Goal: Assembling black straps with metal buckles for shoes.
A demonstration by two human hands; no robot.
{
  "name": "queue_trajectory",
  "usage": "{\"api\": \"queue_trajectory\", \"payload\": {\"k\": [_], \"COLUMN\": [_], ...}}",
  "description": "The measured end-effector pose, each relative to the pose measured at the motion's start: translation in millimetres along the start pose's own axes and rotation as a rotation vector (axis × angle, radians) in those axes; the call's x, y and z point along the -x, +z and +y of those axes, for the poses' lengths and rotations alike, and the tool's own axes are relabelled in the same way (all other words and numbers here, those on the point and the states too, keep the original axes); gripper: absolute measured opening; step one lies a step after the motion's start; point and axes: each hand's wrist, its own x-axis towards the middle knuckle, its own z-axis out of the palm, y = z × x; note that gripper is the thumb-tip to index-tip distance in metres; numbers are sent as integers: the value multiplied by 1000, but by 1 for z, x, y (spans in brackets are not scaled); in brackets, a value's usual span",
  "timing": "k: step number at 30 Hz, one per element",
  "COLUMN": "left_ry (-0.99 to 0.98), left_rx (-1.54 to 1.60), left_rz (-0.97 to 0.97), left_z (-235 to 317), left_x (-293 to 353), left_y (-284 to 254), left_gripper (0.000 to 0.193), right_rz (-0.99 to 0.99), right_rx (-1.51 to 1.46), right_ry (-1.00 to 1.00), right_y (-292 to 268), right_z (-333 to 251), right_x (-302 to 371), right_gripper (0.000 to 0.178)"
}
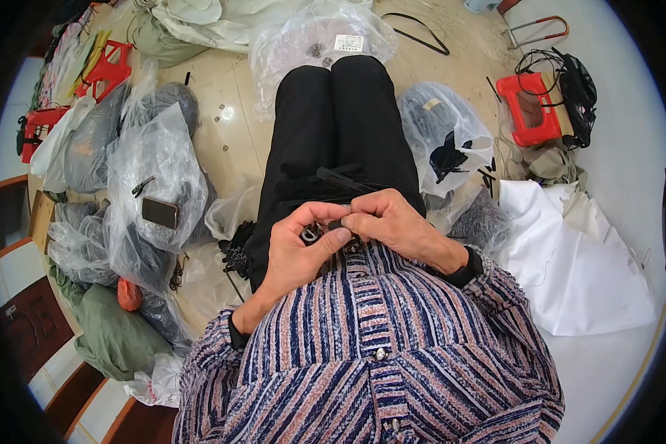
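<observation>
Both hands meet above my lap, fingers bent and thumbs pressed in. My left hand (297, 248) is closed around a small dark shiny piece (311, 234), perhaps a metal buckle or ring; its exact kind does not show. Close beside it, my right hand (396, 226) pinches a small black piece (337, 224) that reaches toward the left thumb. Whether the two pieces are joined is hidden by the fingers. Several black straps (337, 179) lie across my black trousers (333, 126), just beyond the hands.
Clear plastic bags stand left, one with a phone (160, 213) and a small black tool (142, 186) on top. An open bag with black pieces (448, 157) is at right. Beyond are red stools (527, 109), white cloth (570, 266) and a bag (311, 44) past my knees.
</observation>
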Motion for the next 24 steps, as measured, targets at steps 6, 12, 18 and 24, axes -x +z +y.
{"api": "queue_trajectory", "payload": {"k": [6,12,18,24], "left_ry": [-154,-165,-40,-62], "left_rx": [183,272,210,178], "left_rz": [48,32,68,-12], "left_z": [5,3,10,5], "left_x": [1,0,1,-1], "left_y": [-7,-12,-2,-7], "left_gripper": [14,13,19,20], "right_rz": [-119,-114,-168,-94], "right_rx": [-3,196,281,126], "right_ry": [-72,-97,-101,-149], "right_y": [-6,-6,-10,-3], "right_z": [6,-7,-7,1], "right_x": [5,7,5,1], "right_gripper": [23,23,22,22]}}
